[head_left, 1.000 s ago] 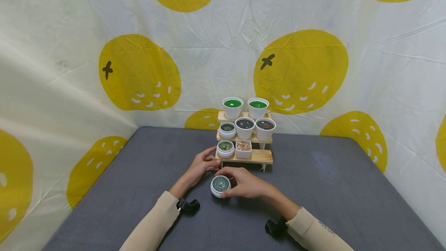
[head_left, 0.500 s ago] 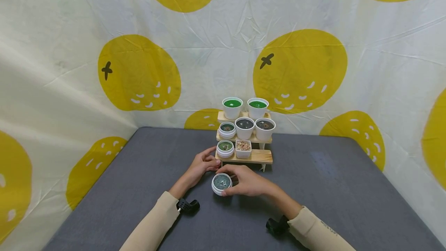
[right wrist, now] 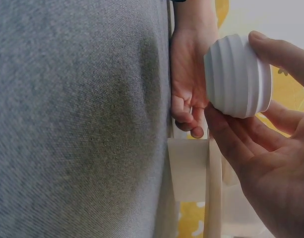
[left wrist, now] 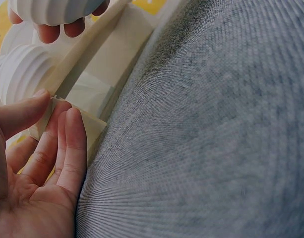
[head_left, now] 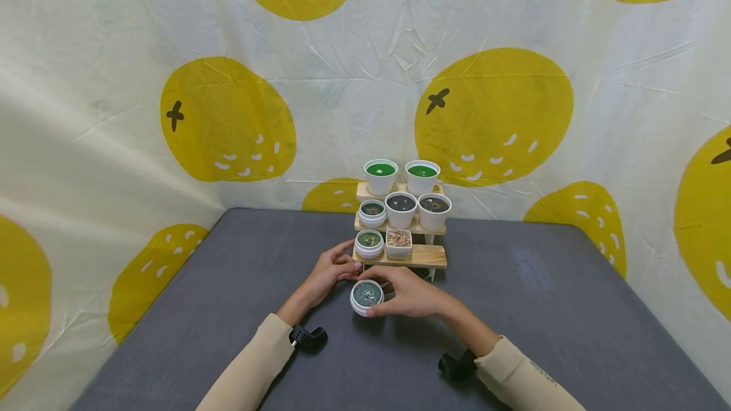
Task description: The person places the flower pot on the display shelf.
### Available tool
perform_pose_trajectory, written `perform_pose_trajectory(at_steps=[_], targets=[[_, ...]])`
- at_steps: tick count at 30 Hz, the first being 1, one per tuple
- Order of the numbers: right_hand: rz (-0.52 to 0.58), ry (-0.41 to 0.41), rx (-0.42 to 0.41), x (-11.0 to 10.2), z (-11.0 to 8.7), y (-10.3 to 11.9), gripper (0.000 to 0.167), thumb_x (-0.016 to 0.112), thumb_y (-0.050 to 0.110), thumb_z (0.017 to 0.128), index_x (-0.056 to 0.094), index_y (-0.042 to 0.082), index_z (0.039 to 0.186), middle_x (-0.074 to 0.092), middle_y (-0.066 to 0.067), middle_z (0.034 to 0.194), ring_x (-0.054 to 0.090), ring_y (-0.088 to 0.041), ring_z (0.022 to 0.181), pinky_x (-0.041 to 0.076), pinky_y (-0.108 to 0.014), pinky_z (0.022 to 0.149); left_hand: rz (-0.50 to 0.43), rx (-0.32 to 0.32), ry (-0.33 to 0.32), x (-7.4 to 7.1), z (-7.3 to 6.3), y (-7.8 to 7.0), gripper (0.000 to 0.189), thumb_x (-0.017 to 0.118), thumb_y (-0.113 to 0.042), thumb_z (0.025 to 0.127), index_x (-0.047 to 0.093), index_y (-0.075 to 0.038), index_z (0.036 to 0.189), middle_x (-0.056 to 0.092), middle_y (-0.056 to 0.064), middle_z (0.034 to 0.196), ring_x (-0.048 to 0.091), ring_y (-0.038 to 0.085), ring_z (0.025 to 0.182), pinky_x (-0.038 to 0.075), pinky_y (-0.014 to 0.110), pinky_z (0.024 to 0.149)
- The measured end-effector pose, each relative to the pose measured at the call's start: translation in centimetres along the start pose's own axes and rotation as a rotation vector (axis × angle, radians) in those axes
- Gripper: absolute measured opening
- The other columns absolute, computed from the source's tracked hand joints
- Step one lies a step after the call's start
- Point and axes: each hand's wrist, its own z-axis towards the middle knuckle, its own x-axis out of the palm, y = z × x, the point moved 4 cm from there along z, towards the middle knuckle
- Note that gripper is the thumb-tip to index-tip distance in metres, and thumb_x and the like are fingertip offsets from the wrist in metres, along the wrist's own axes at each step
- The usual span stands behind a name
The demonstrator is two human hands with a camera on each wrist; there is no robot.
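In the head view my right hand (head_left: 408,292) grips a white ribbed pot (head_left: 367,297) with a speckled grey-green top, thumb on one side and fingers on the other. The right wrist view shows this ribbed pot (right wrist: 238,77) held off the cloth. At the near left end of a three-step wooden stand (head_left: 431,256), my left hand (head_left: 329,271) holds the corner of the lowest step. Up close, the left thumb (left wrist: 28,114) lies at the board's end and the fingers are against the stand's leg (left wrist: 94,131).
On the lowest step sit a ribbed pot (head_left: 369,243) and a square pot of pebbles (head_left: 398,245). A ribbed pot (head_left: 372,213) and two dark-filled cups fill the middle step. Two green-filled cups (head_left: 381,176) stand on top. Grey cloth (head_left: 240,284) covers the table; a patterned curtain hangs behind.
My right hand has carried the ribbed pot slightly right and toward the stand. The left hand has stayed at the stand's corner.
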Motion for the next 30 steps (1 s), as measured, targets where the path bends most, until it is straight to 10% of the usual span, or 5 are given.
perform_pose_trajectory(at_steps=[30], targets=[[0.018,0.015,0.003,-1.7,-0.5,-0.5,0.056,0.086,0.025,0.086,0.062,0.011,0.135,0.068,-0.001,0.128,0.064,-0.022,0.116,0.057,-0.045,0.101,-0.012,-0.016,-0.032,0.0,0.2,0.3,0.068,0.070,-0.007,0.097,0.039,-0.009,0.158,0.073,0.001,0.094,0.070,0.013,0.082,0.062,0.026,0.078]])
